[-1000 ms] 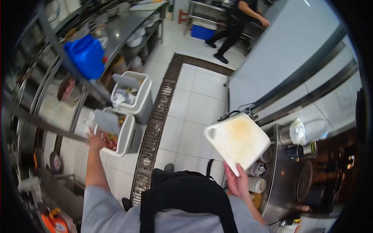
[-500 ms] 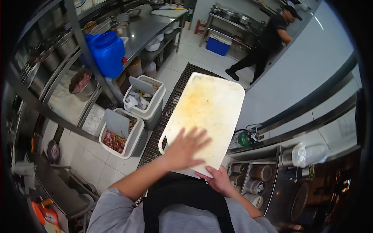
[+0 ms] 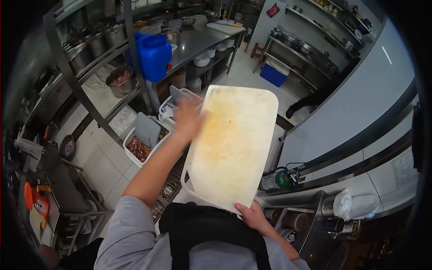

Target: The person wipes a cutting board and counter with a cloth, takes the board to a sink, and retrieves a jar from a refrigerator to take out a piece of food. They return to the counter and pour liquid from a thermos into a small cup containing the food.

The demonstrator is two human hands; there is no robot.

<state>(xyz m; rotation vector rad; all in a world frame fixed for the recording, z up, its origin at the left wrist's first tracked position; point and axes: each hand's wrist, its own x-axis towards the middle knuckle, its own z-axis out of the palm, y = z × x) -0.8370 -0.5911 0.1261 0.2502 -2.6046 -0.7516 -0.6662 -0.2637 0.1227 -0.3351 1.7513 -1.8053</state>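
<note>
Looking yellow-stained: a white, round-cornered cutting board [image 3: 236, 153].

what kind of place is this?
Most likely a commercial kitchen: the person's right hand grips a stained white cutting board, with a stainless-steel worktable beyond and a slotted floor drain set in the tiles.

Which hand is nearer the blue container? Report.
Left. The left hand is below and right of the blue container in view; the right hand is farther back, holding the cutting board.
</note>
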